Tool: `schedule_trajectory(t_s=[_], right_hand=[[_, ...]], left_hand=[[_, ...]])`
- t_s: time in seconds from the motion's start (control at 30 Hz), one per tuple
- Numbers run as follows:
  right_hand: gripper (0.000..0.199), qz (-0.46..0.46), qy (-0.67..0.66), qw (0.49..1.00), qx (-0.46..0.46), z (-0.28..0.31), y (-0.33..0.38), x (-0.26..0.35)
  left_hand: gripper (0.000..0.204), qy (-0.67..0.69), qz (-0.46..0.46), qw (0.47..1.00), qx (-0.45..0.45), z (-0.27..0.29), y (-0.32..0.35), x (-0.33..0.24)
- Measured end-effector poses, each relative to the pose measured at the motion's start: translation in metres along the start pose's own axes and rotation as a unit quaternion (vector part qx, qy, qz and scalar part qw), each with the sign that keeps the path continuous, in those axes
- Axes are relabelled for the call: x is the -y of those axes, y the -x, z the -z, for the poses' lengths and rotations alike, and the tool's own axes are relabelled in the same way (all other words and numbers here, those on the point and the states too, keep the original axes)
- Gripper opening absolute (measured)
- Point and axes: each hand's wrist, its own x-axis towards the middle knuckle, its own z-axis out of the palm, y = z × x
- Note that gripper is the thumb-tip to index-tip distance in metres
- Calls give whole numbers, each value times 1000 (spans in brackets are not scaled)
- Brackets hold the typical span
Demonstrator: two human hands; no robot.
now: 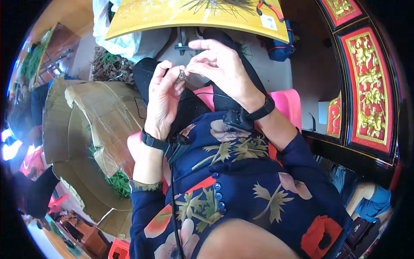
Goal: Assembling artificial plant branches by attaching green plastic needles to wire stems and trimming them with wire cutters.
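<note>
Over my lap, both hands are raised close together near the yellow table. My left hand is closed, pinching a small brownish-grey lump between thumb and fingers; its kind is too small to make out. Beside it, my right hand has its lower fingertips pinched together at the lump's edge, with the index finger lifted above. Whatever those fingertips hold is hidden. On the tabletop lie a bundle of thin dark stems or wires and red-handled pliers.
At my left stands an open cardboard box with green plant-like pieces inside. A brown tangled heap and a white plastic bag are beyond it. Carved red-and-gold panels rise at the right. Another person is at lower right.
</note>
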Motion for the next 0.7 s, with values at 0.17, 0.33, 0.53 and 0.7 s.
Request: schedule_trajectory(t_s=[0.17,0.33,0.53,0.7], right_hand=[[16,-1,34,999,25,-33,-11,8],[13,13,177,984,25,-72,-7,47],[14,-8,155,987,50,-115,-2,74],[13,37,204,977,49,-133,-4,81]], left_hand=[[21,-39,-5,999,-20,16,12,-23],[22,-3,29,1000,6,14,40,-63],[26,6,28,999,16,30,70,-85],[27,9,-31,999,31,35,77,-89]])
